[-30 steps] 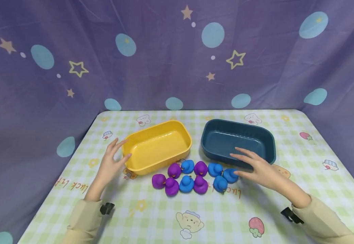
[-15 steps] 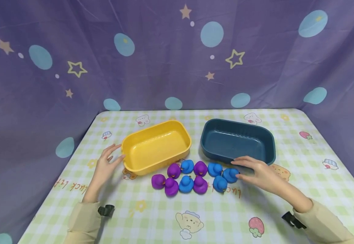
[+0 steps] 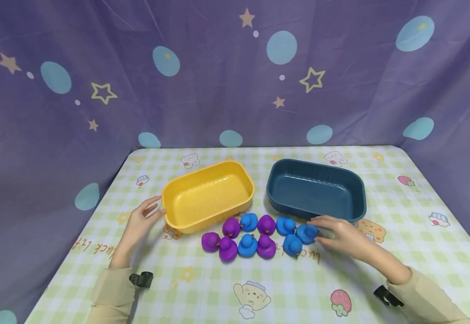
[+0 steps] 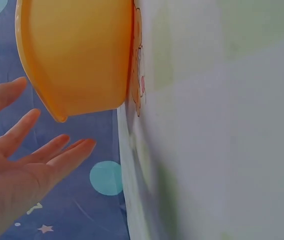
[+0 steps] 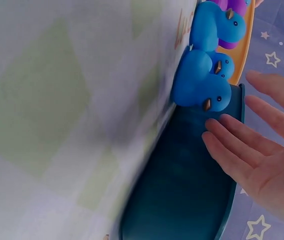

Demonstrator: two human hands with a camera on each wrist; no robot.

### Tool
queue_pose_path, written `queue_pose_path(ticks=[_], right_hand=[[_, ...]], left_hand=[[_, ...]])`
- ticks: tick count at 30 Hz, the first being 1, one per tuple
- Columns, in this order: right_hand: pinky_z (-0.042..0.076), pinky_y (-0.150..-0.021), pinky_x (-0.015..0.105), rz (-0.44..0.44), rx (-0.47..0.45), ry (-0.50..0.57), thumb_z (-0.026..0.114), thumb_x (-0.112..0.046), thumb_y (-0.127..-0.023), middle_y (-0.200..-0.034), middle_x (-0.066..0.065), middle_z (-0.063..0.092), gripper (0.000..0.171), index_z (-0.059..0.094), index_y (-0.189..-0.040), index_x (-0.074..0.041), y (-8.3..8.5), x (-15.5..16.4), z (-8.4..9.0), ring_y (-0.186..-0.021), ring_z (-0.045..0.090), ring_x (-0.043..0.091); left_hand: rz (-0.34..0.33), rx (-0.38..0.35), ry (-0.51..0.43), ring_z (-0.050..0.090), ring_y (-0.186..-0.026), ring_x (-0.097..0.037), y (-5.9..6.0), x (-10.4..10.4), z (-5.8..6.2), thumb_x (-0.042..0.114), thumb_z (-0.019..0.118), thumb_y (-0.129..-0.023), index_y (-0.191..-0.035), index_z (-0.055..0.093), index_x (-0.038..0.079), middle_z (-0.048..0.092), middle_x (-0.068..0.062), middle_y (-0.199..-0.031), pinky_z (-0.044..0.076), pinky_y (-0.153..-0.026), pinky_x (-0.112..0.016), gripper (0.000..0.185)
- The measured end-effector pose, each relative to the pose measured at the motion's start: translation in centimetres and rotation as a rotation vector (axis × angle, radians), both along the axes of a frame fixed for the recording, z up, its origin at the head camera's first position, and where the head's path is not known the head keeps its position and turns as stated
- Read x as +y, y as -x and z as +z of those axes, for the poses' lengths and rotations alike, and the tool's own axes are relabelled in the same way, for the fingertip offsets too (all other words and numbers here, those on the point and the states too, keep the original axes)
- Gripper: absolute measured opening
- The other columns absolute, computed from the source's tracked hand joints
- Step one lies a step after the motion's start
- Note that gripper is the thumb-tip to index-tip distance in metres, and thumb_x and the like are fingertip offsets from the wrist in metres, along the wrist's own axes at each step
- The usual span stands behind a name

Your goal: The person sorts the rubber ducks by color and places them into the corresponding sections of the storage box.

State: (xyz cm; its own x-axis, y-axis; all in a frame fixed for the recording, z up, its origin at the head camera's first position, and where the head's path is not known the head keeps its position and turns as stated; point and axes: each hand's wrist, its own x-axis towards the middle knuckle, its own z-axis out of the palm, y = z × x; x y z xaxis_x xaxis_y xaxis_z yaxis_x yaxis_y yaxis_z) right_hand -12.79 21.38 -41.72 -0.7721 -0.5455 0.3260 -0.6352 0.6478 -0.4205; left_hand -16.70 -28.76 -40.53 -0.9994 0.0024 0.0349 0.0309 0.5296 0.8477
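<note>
A yellow tub [image 3: 208, 194] and a dark blue tub [image 3: 316, 189] stand side by side on the table. In front of them sits a cluster of several purple ducks [image 3: 228, 248] and several blue ducks [image 3: 247, 245]. My left hand [image 3: 150, 212] lies open beside the yellow tub's left end [image 4: 77, 55], its fingers [image 4: 57, 155] straight and close to the rim. My right hand [image 3: 325, 229] reaches the rightmost blue duck [image 3: 307, 234], in front of the blue tub. In the right wrist view its fingers [image 5: 232, 145] are straight, with the tips at that duck's [image 5: 199, 85] head; contact is unclear.
The table [image 3: 283, 288] wears a green-checked cloth with cartoon prints. A purple star-patterned curtain [image 3: 235, 81] hangs behind and to both sides. Bare cloth stretches in front of the ducks and to the right of the blue tub.
My right hand has dropped from over the blue tub's front rim down to the rightmost blue duck. My left hand has sunk a little lower beside the yellow tub.
</note>
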Motion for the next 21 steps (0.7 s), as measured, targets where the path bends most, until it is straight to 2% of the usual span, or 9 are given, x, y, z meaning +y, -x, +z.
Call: queue_pose_path(ticks=[8,13,17,19,21], right_hand=[[0.053,-0.074,0.036,-0.018,-0.062,-0.025,0.072,-0.007,-0.074,-0.108,0.012,0.064,0.034,0.066,-0.107,-0.005,0.22,0.04,-0.46,-0.096,0.062,0.028],[0.054,-0.070,0.030,-0.008,-0.114,-0.016,0.070,-0.006,-0.075,-0.107,0.013,0.064,0.033,0.065,-0.108,-0.002,0.39,0.10,-0.58,-0.088,0.064,0.023],[0.053,-0.068,0.028,0.012,-0.146,-0.005,0.069,-0.004,-0.076,-0.104,0.013,0.064,0.032,0.064,-0.108,0.000,0.52,0.18,-0.53,-0.083,0.064,0.019],[0.053,-0.068,0.028,0.024,-0.159,0.004,0.069,-0.002,-0.076,-0.104,0.014,0.064,0.032,0.064,-0.108,0.001,0.57,0.21,-0.49,-0.082,0.064,0.019],[0.054,-0.068,0.028,0.033,-0.167,0.009,0.068,-0.001,-0.076,-0.103,0.014,0.065,0.031,0.064,-0.107,0.002,0.61,0.21,-0.48,-0.082,0.064,0.020]], left_hand=[[-0.002,-0.057,-0.003,0.037,-0.127,-0.040,0.08,-0.48,-0.37,0.029,0.058,-0.089,-0.137,0.038,0.004,0.028,-0.018,-0.146,0.040,-0.095,-0.047,0.057],[-0.016,-0.075,-0.020,0.045,-0.123,-0.034,0.16,-0.67,-0.61,0.030,0.058,-0.089,-0.137,0.039,0.005,0.032,-0.016,-0.145,0.047,-0.086,-0.023,0.057],[-0.029,-0.086,-0.051,0.056,-0.109,-0.008,0.18,-0.74,-0.70,0.029,0.058,-0.089,-0.137,0.039,0.004,0.034,-0.017,-0.143,0.043,-0.080,-0.010,0.057],[-0.035,-0.092,-0.073,0.055,-0.098,0.006,0.17,-0.76,-0.73,0.028,0.058,-0.089,-0.137,0.038,0.003,0.035,-0.018,-0.143,0.042,-0.079,-0.008,0.057],[-0.044,-0.096,-0.096,0.053,-0.091,0.014,0.15,-0.78,-0.73,0.027,0.059,-0.089,-0.137,0.037,0.001,0.036,-0.021,-0.141,0.042,-0.079,-0.008,0.058]])
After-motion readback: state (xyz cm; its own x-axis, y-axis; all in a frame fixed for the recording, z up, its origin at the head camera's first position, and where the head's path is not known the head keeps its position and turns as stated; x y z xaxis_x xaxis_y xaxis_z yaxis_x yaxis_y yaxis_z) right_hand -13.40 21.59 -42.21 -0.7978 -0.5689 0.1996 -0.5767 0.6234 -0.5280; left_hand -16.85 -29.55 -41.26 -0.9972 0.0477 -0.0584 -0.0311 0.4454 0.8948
